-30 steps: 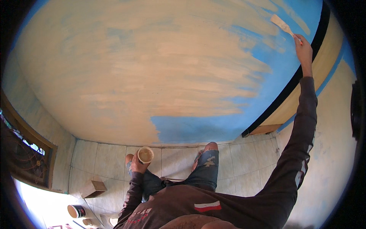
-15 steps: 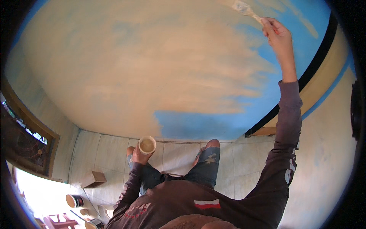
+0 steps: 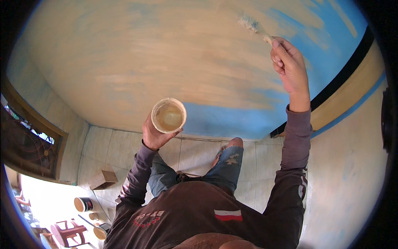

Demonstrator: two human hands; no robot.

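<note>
My left hand (image 3: pixel 153 135) is closed round a round tub (image 3: pixel 169 115) of pale liquid, raised over my left leg, its opening facing up. At the upper right my right hand (image 3: pixel 289 68) grips a paintbrush (image 3: pixel 253 25) by its handle; the bristles are coated in pale paint. The brush is in front of a wall (image 3: pixel 128 79) streaked with beige over blue, with a bare blue patch low down. I cannot tell whether the bristles touch it.
Tiled floor (image 3: pixel 195 153) runs below the wall. At lower left are a small box (image 3: pixel 103 179), several paint buckets (image 3: pixel 83 204) and a maroon plastic stool (image 3: pixel 66 232), below a wood-framed window (image 3: pixel 33 145). A black band (image 3: pixel 348 70) edges the painted wall on the right.
My left hand has lifted the tub up and slightly right. My right hand has moved left and slightly lower with the brush, away from the blue area at the wall's right edge.
</note>
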